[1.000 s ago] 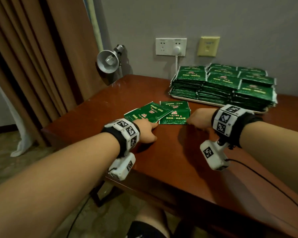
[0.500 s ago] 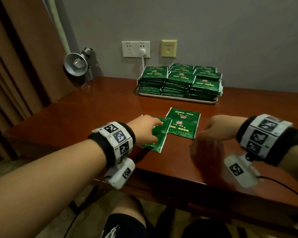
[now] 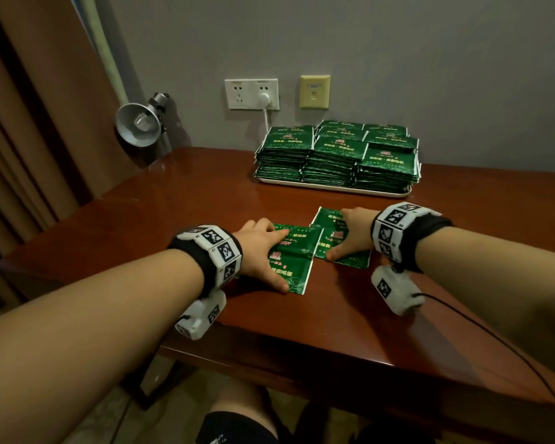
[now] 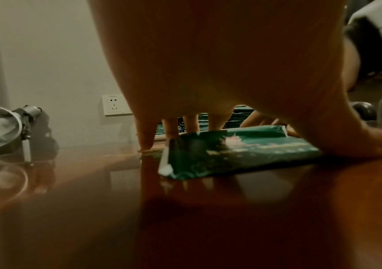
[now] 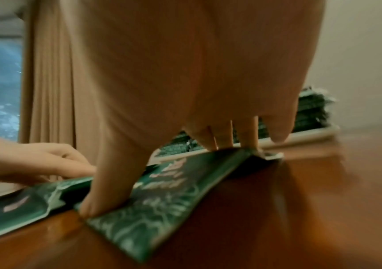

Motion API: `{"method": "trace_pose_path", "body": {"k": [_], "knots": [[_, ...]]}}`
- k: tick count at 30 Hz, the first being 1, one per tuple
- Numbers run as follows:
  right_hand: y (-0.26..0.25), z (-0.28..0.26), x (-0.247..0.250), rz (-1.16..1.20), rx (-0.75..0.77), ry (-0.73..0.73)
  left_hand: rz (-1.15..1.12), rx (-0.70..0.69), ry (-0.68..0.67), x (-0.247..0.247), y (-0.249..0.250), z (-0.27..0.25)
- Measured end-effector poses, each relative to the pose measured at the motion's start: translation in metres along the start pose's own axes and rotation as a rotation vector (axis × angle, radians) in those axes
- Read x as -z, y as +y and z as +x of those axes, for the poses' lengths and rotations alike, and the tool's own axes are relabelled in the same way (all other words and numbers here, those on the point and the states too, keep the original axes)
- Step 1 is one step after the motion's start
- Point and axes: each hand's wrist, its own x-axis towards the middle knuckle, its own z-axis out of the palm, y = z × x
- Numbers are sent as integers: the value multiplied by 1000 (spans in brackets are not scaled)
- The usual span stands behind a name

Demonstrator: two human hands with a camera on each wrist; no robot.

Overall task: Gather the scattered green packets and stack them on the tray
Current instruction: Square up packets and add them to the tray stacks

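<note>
Two green packets lie side by side on the brown table (image 3: 302, 315). My left hand (image 3: 260, 251) spans the left packet (image 3: 293, 261), fingertips at its far edge and thumb at its near edge, pinching it. My right hand (image 3: 353, 235) pinches the right packet (image 3: 343, 251) the same way. In the right wrist view that packet (image 5: 162, 196) bows up at its far end under the fingers (image 5: 222, 138). The left wrist view shows the left packet (image 4: 243, 152) under my palm (image 4: 231, 72). Several tall stacks of green packets (image 3: 334, 155) fill the white tray (image 3: 334, 190) by the wall.
A metal desk lamp (image 3: 138, 123) stands at the table's back left corner, with curtains (image 3: 29, 123) beyond it. Wall sockets (image 3: 252, 94) with a white plug sit above the tray. A black cable (image 3: 494, 341) trails from my right wrist across the table.
Both hands have reached forward and spread over the packets; before, the right hand was a fist beside its packet. The left packet now lies nearer me, beside the right one.
</note>
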Motion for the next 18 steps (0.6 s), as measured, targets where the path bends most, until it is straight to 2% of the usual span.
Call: {"method": "trace_pose_path", "body": {"k": [3,6,8,10,12,15,18], "knots": [[1,-1,1,-116,34,72,-3,1,45,2,-2,6],[4,-3,2,-80,46,106,-124,0,45,5,-3,12],[8,-7,6,-54,39,152,-148,-15,104,8,-2,12],[13,-12,10,-52,34,198,-70,-54,181,8,-3,14],[18,-17,14,-54,10,255,27,-77,178,8,-5,18],[29,-24,20,37,-52,346,22,-59,182,11,-8,23],[38,-28,22,204,-17,399,9,-86,250,14,-10,25]]}}
